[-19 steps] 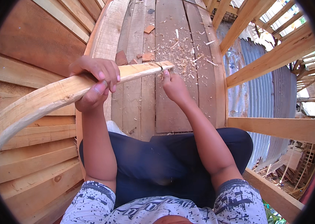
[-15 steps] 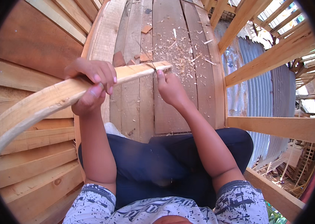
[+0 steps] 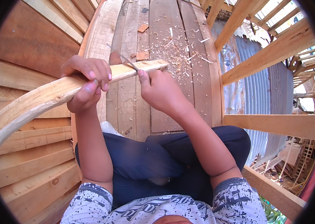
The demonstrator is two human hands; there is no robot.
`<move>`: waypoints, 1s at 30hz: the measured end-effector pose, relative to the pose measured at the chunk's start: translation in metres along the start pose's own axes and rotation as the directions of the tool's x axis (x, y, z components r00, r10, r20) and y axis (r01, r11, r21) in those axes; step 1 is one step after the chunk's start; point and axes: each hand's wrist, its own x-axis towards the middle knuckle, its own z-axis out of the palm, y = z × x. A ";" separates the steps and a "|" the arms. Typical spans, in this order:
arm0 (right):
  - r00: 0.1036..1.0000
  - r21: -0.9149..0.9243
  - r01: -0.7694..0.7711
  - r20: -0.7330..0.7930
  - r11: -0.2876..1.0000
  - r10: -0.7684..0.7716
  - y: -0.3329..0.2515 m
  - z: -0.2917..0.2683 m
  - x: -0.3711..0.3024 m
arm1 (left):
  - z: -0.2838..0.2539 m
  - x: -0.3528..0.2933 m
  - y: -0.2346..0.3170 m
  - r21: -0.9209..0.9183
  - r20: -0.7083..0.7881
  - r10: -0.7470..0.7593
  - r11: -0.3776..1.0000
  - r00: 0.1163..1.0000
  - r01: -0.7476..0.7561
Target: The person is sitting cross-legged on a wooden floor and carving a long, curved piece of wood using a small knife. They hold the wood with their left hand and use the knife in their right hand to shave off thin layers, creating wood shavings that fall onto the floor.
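A long curved piece of pale wood (image 3: 34, 98) runs from the lower left up to its narrow tip near the middle. My left hand (image 3: 86, 76) is wrapped round it, thumb beneath and fingers over the top. In my closed right hand (image 3: 162, 89) is a knife (image 3: 130, 63), its thin blade lying slantwise across the wood between my left hand and the tip. My right thumb is beside the blade at the wood's lower edge. The knife's handle is hidden in my fist.
Wood shavings (image 3: 178, 52) and reddish-brown chips (image 3: 143, 28) litter the plank floor (image 3: 167, 117). Stacked boards (image 3: 34, 153) rise on the left. Right of me stand wooden rails (image 3: 273, 125) and corrugated metal sheets (image 3: 252, 93). My crossed legs (image 3: 146, 156) are below my hands.
My right hand and the knife have moved left along the wood, from near its tip toward my left hand. My left hand still grips the wood.
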 end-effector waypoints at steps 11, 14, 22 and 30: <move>0.983 0.173 0.140 -0.139 0.975 -0.117 0.020 0.020 0.004 | 0.000 0.000 -0.004 -0.054 -0.025 0.029 0.998 0.999 -0.031; 0.964 0.105 0.235 -0.150 0.966 -0.219 0.023 0.021 0.005 | 0.001 0.002 -0.004 -0.060 -0.013 0.034 0.998 0.999 -0.034; 0.992 0.013 0.010 -0.126 1.000 -0.008 0.043 0.013 0.020 | -0.001 0.000 -0.002 -0.052 -0.011 0.029 0.998 1.000 -0.030; 0.996 0.058 -0.022 -0.080 0.998 0.026 0.055 0.022 0.026 | 0.001 -0.001 -0.002 -0.056 -0.034 0.033 0.998 0.999 -0.035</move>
